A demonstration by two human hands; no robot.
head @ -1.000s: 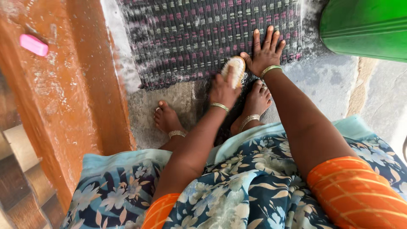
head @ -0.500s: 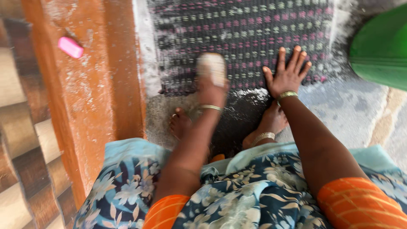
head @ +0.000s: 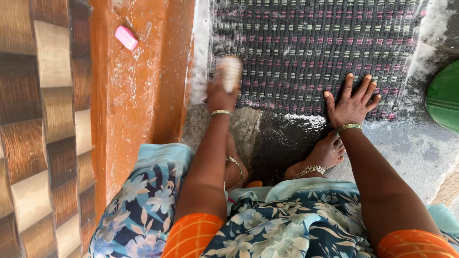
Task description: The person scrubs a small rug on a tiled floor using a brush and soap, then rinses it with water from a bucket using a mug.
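In the head view, the left hand (head: 221,97) was clenched around a pale oval scrubbing brush (head: 229,71), pressed on the near left corner of the soapy, dark ribbed woven mat (head: 315,43). The right hand (head: 351,102) lay spread flat on the mat's near edge. A smooth pink soap bar (head: 126,37) sat left of the brush on the rough orange ledge (head: 134,91).

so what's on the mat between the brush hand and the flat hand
In the head view, only bare wet woven mat lies between the left hand gripping the scrub brush and the right hand pressed flat.
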